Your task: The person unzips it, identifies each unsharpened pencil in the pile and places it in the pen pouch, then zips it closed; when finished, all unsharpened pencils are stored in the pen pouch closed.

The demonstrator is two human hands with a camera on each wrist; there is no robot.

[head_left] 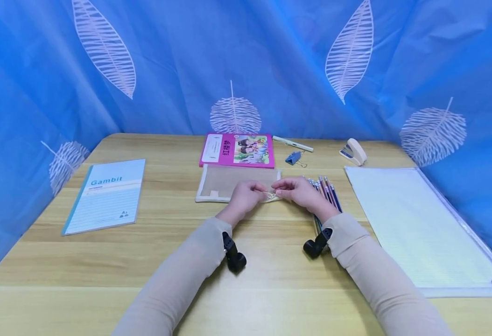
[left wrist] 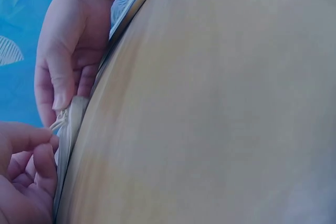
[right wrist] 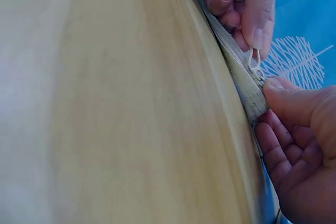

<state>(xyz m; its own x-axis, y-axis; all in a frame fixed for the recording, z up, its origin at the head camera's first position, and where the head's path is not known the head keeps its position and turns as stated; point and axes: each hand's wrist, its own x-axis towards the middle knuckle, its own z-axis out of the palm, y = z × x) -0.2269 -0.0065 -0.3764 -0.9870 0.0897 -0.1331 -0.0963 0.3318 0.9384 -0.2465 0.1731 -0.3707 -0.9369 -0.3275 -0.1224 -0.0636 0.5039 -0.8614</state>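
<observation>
The table (head_left: pixel 271 261) is matt, pale wood with a smooth grain. The pouch (head_left: pixel 229 183) is coarse beige cloth mesh with a cord pull. The curtain (head_left: pixel 187 60) is thin, slightly shiny fabric. The book (head_left: pixel 237 150) has a glossy paper cover.

The left hand (left wrist: pixel 23 182) sits low at the frame's left edge, fingers curled, pinching a pale cord (left wrist: pixel 59 120). The right hand (left wrist: pixel 65 51) pinches the pouch (left wrist: pixel 71 129) edge just above it, against the table (left wrist: pixel 210 108).

Landmark pink book (head_left: pixel 237 150), table rear centre. Pen (head_left: pixel 292 143), blue clip (head_left: pixel 293 157) just right of it. Stapler (head_left: pixel 353 151) further right. File bag (head_left: pixel 418 224) right-front. Gambit notebook (head_left: pixel 105 194) well left.
</observation>
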